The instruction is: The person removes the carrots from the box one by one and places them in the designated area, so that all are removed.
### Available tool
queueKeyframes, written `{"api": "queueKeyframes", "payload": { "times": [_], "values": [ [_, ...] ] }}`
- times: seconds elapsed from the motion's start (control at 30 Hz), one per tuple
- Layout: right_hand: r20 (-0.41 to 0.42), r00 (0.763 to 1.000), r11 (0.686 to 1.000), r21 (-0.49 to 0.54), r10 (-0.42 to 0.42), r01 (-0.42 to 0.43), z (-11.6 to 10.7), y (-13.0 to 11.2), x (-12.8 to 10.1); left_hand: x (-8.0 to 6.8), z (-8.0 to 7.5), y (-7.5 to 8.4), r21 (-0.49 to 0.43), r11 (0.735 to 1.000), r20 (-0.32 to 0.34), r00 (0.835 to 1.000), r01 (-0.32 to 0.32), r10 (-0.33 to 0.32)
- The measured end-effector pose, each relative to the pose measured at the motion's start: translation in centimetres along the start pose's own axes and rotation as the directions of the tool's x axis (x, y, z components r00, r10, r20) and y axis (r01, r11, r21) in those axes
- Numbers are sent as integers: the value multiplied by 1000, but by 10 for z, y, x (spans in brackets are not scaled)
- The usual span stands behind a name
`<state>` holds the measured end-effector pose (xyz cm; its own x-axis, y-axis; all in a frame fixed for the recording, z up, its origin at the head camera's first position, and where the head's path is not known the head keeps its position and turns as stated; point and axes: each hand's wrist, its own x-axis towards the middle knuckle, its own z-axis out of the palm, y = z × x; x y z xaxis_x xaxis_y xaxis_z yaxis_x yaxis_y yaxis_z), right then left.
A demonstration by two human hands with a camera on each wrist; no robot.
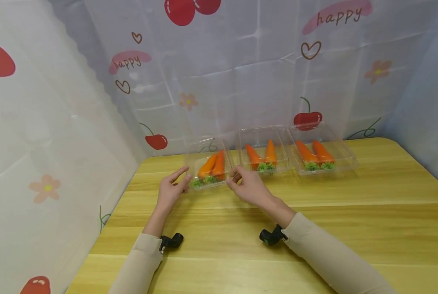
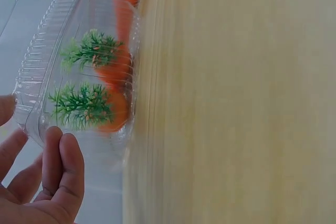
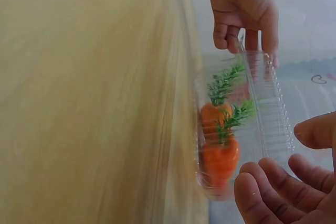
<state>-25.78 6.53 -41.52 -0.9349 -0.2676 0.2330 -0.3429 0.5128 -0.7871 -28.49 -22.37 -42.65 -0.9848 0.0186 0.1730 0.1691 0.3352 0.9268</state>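
Note:
Three clear lidded plastic boxes, each with two orange carrots, stand in a row at the back of the wooden table (image 1: 314,228). The left box (image 1: 208,167) sits between my hands. My left hand (image 1: 182,177) touches its left front corner with relaxed fingers, thumb above. My right hand (image 1: 236,177) is at its right side, fingers loose, holding nothing. In the left wrist view my left hand (image 2: 34,135) sits by the box (image 2: 47,51) corner, next to the carrots (image 2: 113,77). In the right wrist view my right hand (image 3: 283,158) hovers just off the box (image 3: 268,103), with carrots (image 3: 218,150) inside.
The middle box (image 1: 264,153) and the right box (image 1: 320,157) stand close beside the left one. A cherry-printed sheet (image 1: 241,73) hangs behind and along the left side of the table. Bare wood stretches in front and to the right.

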Motion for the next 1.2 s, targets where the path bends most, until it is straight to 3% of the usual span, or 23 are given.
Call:
{"api": "queueKeyframes", "payload": {
  "times": [0.23,0.47,0.57,0.63,0.7,0.8,0.93,1.13,1.2],
  "values": [
    [35,999,999,24,21,-22,7,-1,-2,-16,1,6,17,999,-44,998,42,-42],
    [68,995,995,71,71,-76,13,1,-2,-25,7,14,56,997,-88,995,44,-38],
    [94,989,986,106,116,-126,19,2,-1,-29,10,18,80,996,-105,994,37,-29],
    [129,977,965,182,167,-189,25,2,0,-33,11,19,99,994,-121,992,36,-24],
    [171,959,920,286,225,-267,31,0,0,-36,12,21,121,992,-134,991,35,-19],
    [251,921,805,452,298,-383,42,-4,1,-40,16,22,139,990,-157,988,31,-9],
    [322,886,681,568,333,-462,53,-11,2,-43,21,25,158,987,-184,983,27,3],
    [373,872,559,669,317,-490,68,-17,5,-47,27,28,161,987,-197,980,15,17],
    [380,869,532,688,317,-495,71,-19,6,-48,29,29,152,988,-191,981,12,18]
  ]
}}
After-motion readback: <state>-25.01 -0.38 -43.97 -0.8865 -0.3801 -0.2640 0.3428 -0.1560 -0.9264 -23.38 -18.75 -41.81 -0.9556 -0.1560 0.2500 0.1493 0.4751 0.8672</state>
